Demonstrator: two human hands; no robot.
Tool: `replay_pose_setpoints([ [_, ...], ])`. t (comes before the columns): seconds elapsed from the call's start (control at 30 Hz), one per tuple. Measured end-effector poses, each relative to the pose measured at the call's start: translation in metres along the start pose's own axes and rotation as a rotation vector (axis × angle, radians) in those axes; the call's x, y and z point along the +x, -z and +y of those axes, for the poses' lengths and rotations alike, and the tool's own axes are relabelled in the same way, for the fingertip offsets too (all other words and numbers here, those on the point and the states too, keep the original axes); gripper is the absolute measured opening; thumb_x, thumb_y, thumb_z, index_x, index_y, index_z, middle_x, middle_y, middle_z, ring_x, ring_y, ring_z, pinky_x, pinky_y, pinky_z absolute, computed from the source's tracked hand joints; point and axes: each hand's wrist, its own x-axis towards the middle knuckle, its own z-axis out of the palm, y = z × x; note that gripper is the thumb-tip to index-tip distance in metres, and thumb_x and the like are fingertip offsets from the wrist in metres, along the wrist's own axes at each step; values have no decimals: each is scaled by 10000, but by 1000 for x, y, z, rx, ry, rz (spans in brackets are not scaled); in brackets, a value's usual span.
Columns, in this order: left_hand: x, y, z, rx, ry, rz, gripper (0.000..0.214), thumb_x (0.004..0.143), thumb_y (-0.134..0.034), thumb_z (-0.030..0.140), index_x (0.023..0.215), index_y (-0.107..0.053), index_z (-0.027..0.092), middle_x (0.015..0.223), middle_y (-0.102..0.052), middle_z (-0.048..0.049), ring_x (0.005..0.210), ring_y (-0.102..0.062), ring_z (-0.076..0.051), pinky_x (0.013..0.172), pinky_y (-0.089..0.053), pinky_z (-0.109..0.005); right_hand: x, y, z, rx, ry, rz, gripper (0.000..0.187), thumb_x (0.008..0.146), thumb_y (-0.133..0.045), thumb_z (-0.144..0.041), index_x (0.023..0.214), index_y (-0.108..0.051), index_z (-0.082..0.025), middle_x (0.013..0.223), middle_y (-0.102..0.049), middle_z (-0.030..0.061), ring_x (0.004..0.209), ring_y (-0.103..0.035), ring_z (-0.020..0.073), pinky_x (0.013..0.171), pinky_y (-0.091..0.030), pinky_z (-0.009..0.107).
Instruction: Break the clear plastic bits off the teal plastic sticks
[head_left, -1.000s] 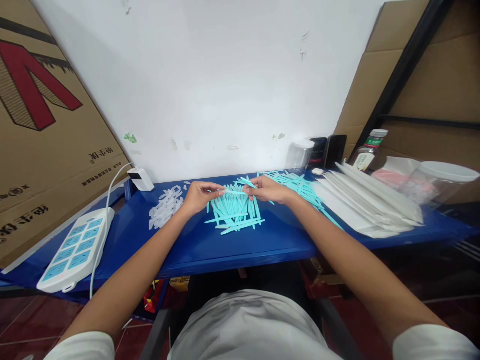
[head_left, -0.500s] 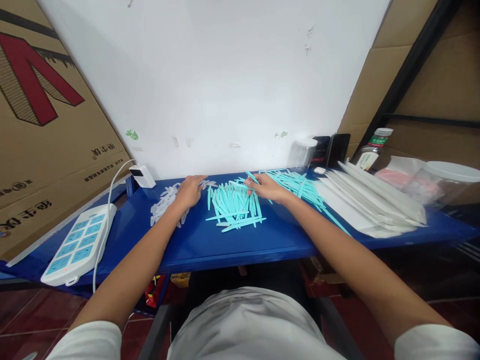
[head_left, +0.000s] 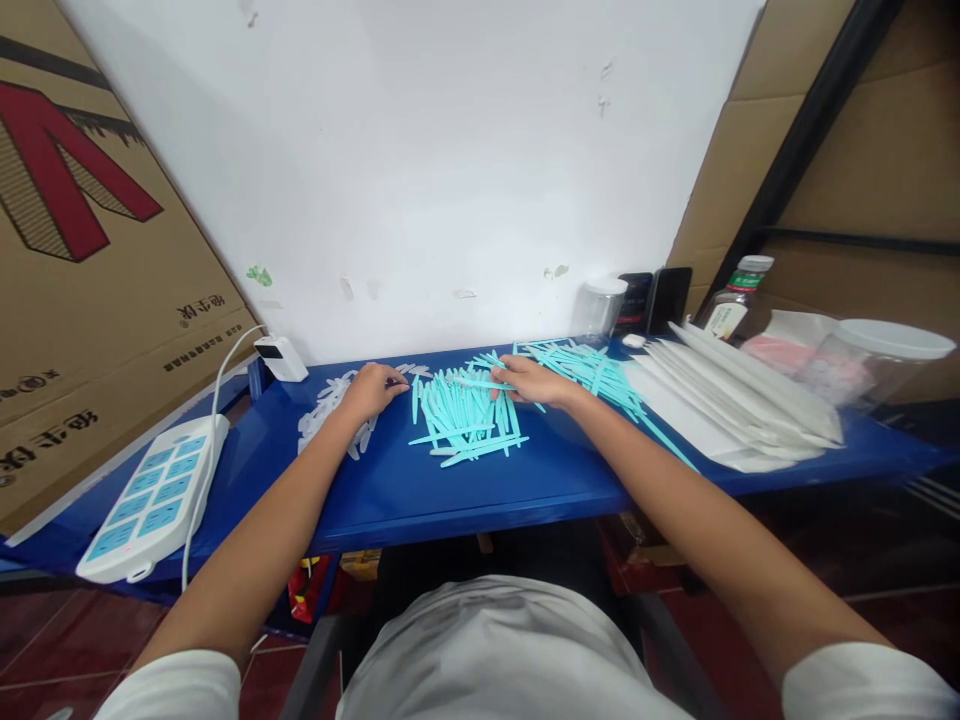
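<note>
My left hand [head_left: 371, 388] is over the right side of a heap of small translucent white plastic pieces [head_left: 321, 408]. Its fingertips are drawn together in a pinch, and whatever is between them is too small to make out. My right hand [head_left: 531, 380] grips a slim turquoise stick [head_left: 480, 383] whose end points left over the pile. Beneath it lies a pile of turquoise plastic sticks [head_left: 457, 412], mostly side by side, with a few across the front. A second, looser pile of turquoise sticks [head_left: 600, 372] spreads behind and right of that hand.
On the blue table [head_left: 465, 500], a white power strip [head_left: 154, 495] and a small white device [head_left: 281, 358] are at left. Flat white packets [head_left: 742, 395], clear jars [head_left: 600, 310], a bottle [head_left: 735, 298] and two phones [head_left: 669, 298] stand or lie at right. A white wall rises behind.
My left hand's fingers have drawn into a pinch and come slightly nearer. The stick in my right hand has lowered and now lies flatter over the pile. The view has shifted slightly.
</note>
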Motion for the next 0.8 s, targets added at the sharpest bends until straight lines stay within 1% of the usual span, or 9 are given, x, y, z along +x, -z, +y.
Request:
replay_pose_setpoints([
  [0.07,-1,-2,0,-43,45,16,204,848,-705,348,951,-829,224,949,-798,-83,874,-715,-280,831,-524,-382,1,2,3,-18,52,-48,287,1062,-487,-439,944,-526,-181,850,-714,61,474,-356,63,458,-304,215],
  [0.13,-1,-4,1,-60,79,58,229,840,-712,342,1000,-817,215,947,-792,-82,869,-710,-271,805,-518,-367,1,3,3,-37,88,-68,370,1054,-484,-499,957,-587,-157,863,-710,65,477,-369,57,461,-315,213],
  [0.23,-2,-8,1,-3,109,143,311,875,-675,389,1088,-796,197,983,-772,-105,918,-694,-283,832,-510,-380,-1,3,0,-58,111,-74,474,1036,-474,-577,964,-640,-139,877,-702,69,480,-373,54,458,-308,216],
  [0.3,-2,-8,1,50,112,165,344,900,-641,420,1098,-795,185,1023,-755,-129,954,-678,-299,859,-505,-399,-2,2,-3,-59,110,-79,530,1023,-464,-623,965,-663,-136,863,-698,70,499,-389,63,464,-306,216],
  [0.47,-1,-8,0,86,105,76,295,902,-633,401,993,-825,196,1025,-757,-134,947,-677,-310,831,-498,-402,-4,2,-6,-68,106,-110,601,996,-461,-685,931,-685,-131,746,-676,72,627,-505,117,525,-352,208],
  [0.57,2,-9,-1,42,159,61,248,887,-651,352,966,-824,194,982,-775,-113,905,-691,-293,804,-494,-384,-4,3,-6,-79,124,-125,597,995,-462,-684,931,-674,-129,698,-674,66,590,-475,114,513,-334,213],
  [0.63,2,-8,-4,11,183,53,250,872,-668,335,1004,-817,185,963,-780,-104,884,-697,-279,792,-491,-370,-3,3,-5,-72,140,-130,590,994,-468,-682,933,-671,-131,692,-675,61,572,-464,111,506,-326,214],
  [0.73,1,-2,-13,-1,176,14,340,825,-728,365,1107,-792,186,989,-777,-95,848,-695,-257,751,-482,-344,-2,4,-3,-57,144,-122,577,992,-482,-675,955,-676,-133,668,-661,43,541,-443,101,490,-310,214],
  [0.8,0,4,-20,9,177,-40,341,789,-763,391,1071,-790,200,999,-775,-88,821,-688,-241,720,-470,-325,-1,4,-3,-50,140,-99,568,992,-493,-668,964,-678,-132,641,-643,31,526,-432,97,483,-302,213],
])
